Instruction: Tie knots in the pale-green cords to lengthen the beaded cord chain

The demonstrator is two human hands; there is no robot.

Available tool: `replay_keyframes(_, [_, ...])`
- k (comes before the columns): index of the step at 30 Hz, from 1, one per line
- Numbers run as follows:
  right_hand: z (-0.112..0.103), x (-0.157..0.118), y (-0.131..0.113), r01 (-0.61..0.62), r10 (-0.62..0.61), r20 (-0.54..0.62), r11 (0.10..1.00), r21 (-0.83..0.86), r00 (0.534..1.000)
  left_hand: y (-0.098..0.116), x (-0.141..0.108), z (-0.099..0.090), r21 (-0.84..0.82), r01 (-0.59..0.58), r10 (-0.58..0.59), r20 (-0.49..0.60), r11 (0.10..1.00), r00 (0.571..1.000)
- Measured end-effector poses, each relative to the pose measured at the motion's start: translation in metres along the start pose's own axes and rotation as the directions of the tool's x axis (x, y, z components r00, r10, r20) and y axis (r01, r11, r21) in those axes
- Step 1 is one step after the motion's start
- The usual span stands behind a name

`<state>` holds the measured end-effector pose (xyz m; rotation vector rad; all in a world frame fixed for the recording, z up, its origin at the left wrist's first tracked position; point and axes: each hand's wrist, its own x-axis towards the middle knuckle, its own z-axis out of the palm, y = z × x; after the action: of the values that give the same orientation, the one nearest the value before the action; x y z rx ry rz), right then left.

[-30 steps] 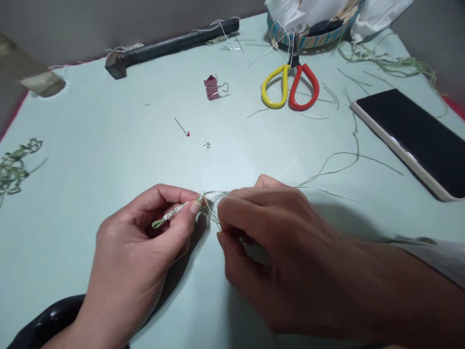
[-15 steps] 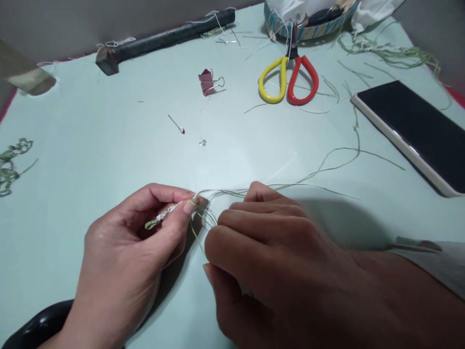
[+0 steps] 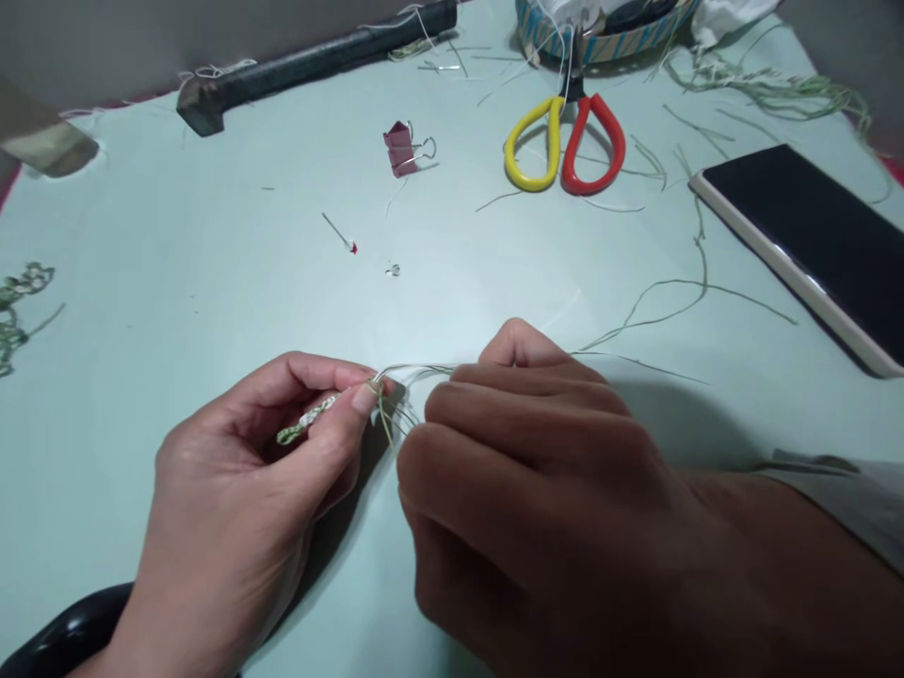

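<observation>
My left hand (image 3: 261,471) pinches a short green and white braided cord (image 3: 309,418) between thumb and forefinger; its looped end pokes out toward the palm. From the pinch, several thin green and white threads (image 3: 416,367) run right to my right hand (image 3: 523,471). That hand is closed, knuckles up, around some of these strands, and its fingertips are hidden underneath. One green strand (image 3: 387,424) slants down from the left thumb to the right forefinger. Loose thread tails (image 3: 636,361) trail out beyond the right knuckles across the pale table.
Beyond my hands lie a red-tipped pin (image 3: 340,234), a small clear piece (image 3: 393,270), a binder clip (image 3: 402,149) and yellow-and-red-handled cutters (image 3: 565,146). A phone (image 3: 812,245) is at right, a hammer (image 3: 317,61) at back, a basket (image 3: 614,42) behind the cutters, and knotted cord (image 3: 21,311) at left.
My right hand has closed further, its thumb now tucked under the forefinger, and has shifted slightly up. The slanting green strand looks shorter and straighter. My left hand keeps its pinch.
</observation>
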<state>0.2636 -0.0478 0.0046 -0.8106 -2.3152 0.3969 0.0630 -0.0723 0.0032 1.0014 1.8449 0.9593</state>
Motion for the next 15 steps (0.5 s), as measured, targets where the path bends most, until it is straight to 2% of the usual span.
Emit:
replay_keyframes(7, [0.001,0.007,0.007,-0.031,0.029,0.065,0.999,0.035,0.998,-0.001,0.001,-0.001,0.033,0.01,-0.01,0.005,0.999,1.0])
replay_keyframes(15, [0.005,0.011,0.013,-0.041,0.041,0.03,0.999,0.011,0.999,-0.007,0.003,-0.004,0.005,0.014,-0.014,0.02,1.0,1.0])
